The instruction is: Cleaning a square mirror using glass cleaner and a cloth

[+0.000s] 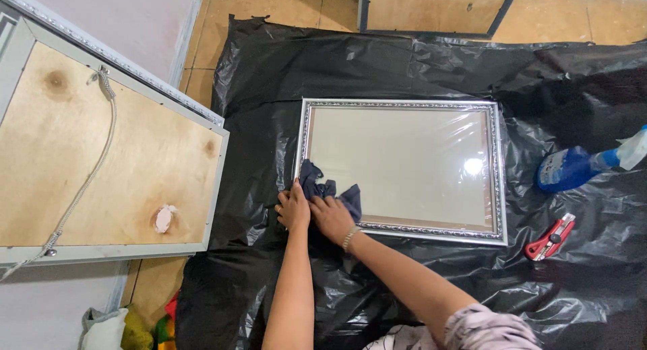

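A rectangular mirror in an ornate silver frame (402, 105) lies flat on black plastic sheeting (283, 80). A dark blue cloth (318, 185) rests bunched on the mirror's near left corner. My left hand (294, 208) sits at that corner of the frame, fingers touching the cloth. Beside it, my right hand (331, 216) presses down on the cloth, a bracelet on its wrist. Both forearms reach in from the bottom of the view.
A blue spray bottle (573, 167) lies on the sheeting at right, a red utility knife (550, 237) below it. A framed plywood panel (101, 154) with a rope leans at left. Another frame (431, 13) stands at the back. Coloured rags (135, 326) sit bottom left.
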